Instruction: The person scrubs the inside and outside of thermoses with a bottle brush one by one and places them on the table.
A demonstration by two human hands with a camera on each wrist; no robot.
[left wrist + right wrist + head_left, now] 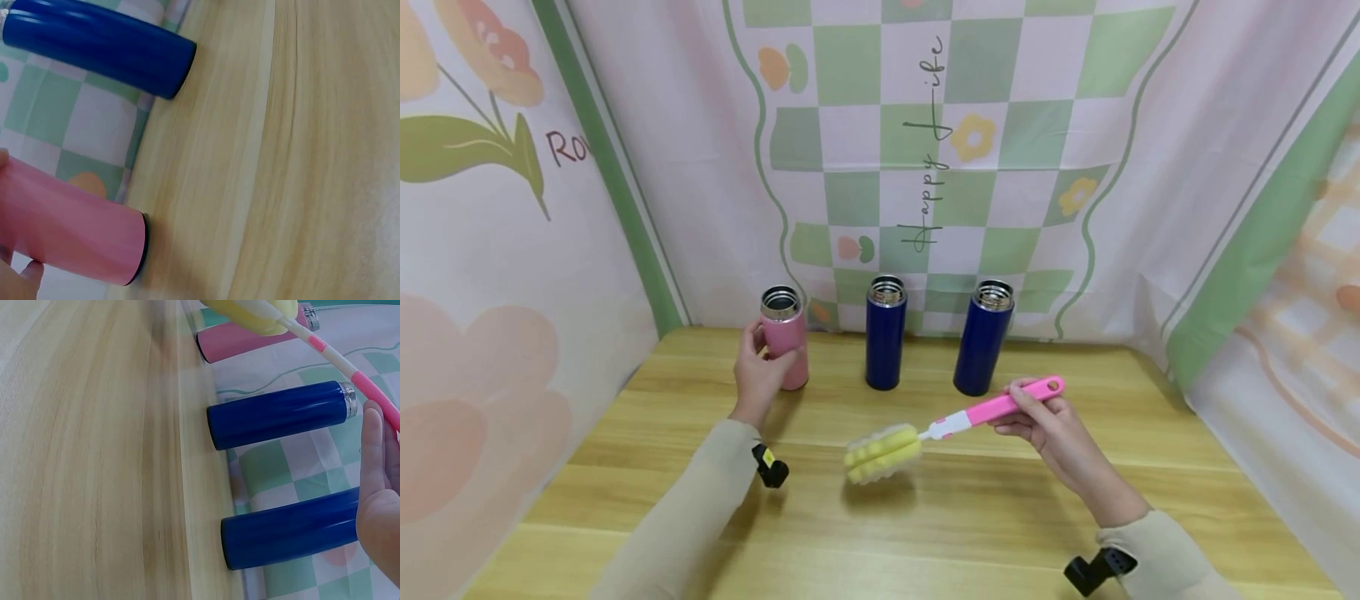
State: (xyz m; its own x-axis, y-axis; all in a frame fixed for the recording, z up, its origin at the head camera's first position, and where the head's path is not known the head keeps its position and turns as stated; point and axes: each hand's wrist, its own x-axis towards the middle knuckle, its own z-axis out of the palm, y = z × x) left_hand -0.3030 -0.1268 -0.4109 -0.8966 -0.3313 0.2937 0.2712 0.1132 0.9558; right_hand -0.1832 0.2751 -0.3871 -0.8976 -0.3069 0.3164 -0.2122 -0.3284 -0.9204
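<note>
On the left of the head view my left hand (757, 377) grips a pink bottle (787, 332), thumb across its front. That bottle is upright and lidless, with a bare metal neck. My right hand (1054, 432) holds a bottle brush by its pink handle (992, 408), between thumb and fingers. The brush's yellow sponge head (883, 454) points left above the table. In the right wrist view the sponge head (256, 314) appears in front of the pink bottle (250, 342), and the hand's fingers (372, 447) lie along the handle.
Two dark blue lidless bottles stand right of the pink one: one in the middle (885, 337), the other (983, 342) farther right, behind the brush handle. The wooden table (985, 533) ends at a checkered curtain (917, 183). Black cameras sit on both wrists.
</note>
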